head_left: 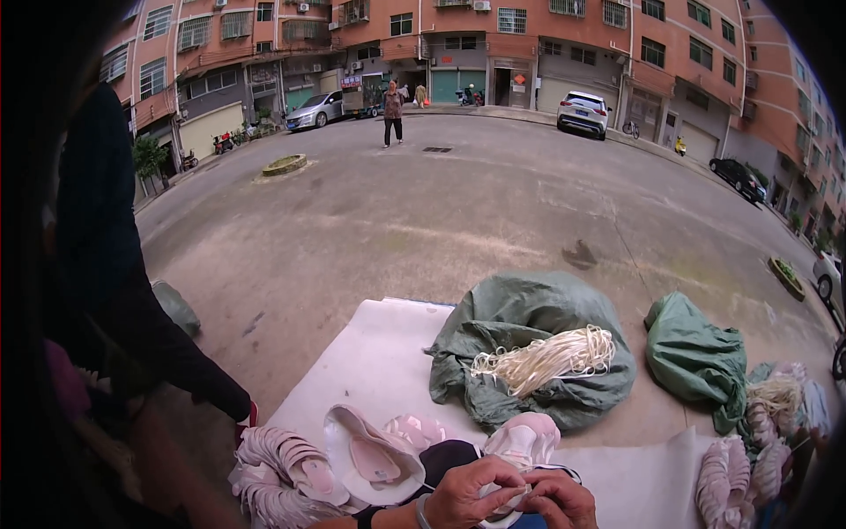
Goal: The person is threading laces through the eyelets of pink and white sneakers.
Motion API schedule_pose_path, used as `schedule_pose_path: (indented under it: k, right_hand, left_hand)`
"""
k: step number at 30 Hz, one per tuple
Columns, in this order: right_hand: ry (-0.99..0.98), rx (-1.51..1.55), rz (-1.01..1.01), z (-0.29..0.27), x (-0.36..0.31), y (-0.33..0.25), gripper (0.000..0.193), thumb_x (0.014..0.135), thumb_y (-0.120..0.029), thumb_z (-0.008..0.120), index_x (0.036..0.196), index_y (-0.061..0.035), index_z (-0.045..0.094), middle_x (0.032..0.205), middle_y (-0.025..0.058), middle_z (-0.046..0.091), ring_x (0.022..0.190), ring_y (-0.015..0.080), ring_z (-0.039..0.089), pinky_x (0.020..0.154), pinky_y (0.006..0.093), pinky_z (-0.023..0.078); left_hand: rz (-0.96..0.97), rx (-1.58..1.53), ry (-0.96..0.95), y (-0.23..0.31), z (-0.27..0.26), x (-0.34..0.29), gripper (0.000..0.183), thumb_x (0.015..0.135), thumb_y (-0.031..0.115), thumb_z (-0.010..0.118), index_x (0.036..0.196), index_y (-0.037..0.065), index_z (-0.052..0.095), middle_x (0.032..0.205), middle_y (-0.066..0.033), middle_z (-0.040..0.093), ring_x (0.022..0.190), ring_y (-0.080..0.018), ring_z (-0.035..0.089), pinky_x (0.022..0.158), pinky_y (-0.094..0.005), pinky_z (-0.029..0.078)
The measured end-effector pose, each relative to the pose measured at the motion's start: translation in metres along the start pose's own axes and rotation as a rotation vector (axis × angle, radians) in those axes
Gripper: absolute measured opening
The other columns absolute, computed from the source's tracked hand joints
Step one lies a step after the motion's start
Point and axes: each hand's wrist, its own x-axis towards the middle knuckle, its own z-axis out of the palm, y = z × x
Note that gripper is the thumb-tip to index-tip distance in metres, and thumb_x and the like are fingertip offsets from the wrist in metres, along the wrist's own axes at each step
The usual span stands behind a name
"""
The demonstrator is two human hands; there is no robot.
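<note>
Pink shoe (pixel 523 438) being pinched

Left hand (pixel 469 495) and right hand (pixel 560 501) are pinching its near edge between fingertips. The shoe is sitting nearer than the green sack (pixel 538 300); cream cords (pixel 555 360) are lying on that.

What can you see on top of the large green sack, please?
A loose bundle of cream cords lies on the large green sack. Anything inside the sack, beneath the cords, cannot be seen: the cords and crumpled folds cover it.
</note>
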Motion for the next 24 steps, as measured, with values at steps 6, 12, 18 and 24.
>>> schedule_pose_path:
  k: [6,12,18,24]
  right_hand:
    - [-0.015,0.129,0.143,0.003,-0.002,0.037,0.009,0.092,-0.003,0.058,0.095,0.0037,0.063,0.11,0.013,0.064,0.089,0.0139,0.064,0.076,0.0264,0.053]
    - [-0.123,0.46,0.263,0.007,-0.002,0.049,0.015,0.099,-0.009,0.05,0.107,0.0034,0.055,0.116,0.0134,0.061,0.086,0.012,0.065,0.074,0.024,0.052]
    - [-0.066,0.524,0.377,0.007,-0.011,0.065,0.012,0.098,-0.008,0.052,0.104,0.002,0.055,0.096,0.0074,0.064,0.081,0.0087,0.064,0.07,0.0206,0.05]
    - [-0.114,0.52,0.479,0.002,-0.021,0.064,0.017,0.096,-0.006,0.055,0.111,0.0023,0.056,0.092,0.0057,0.065,0.075,0.0083,0.065,0.067,0.0188,0.05]
  left_hand:
    - [0.083,0.093,0.115,-0.014,0.009,0.002,0.017,0.076,0.001,0.075,0.091,0.004,0.068,0.087,-0.0093,0.061,0.077,-0.0196,0.06,0.067,-0.0285,0.049]
    - [-0.091,0.019,0.074,-0.029,0.003,-0.013,0.015,0.078,0.001,0.075,0.092,0.005,0.071,0.089,-0.0042,0.055,0.07,-0.01,0.054,0.059,-0.0232,0.045]
    - [-0.206,-0.124,0.063,-0.045,0.015,-0.019,0.015,0.08,0.001,0.074,0.094,0.001,0.067,0.09,-0.0051,0.054,0.078,-0.0096,0.05,0.066,-0.0216,0.041]
    - [-0.384,-0.377,0.126,-0.055,0.022,-0.044,0.02,0.087,0.005,0.068,0.105,0.0,0.061,0.091,-0.0042,0.056,0.075,-0.0075,0.053,0.064,-0.0203,0.045]
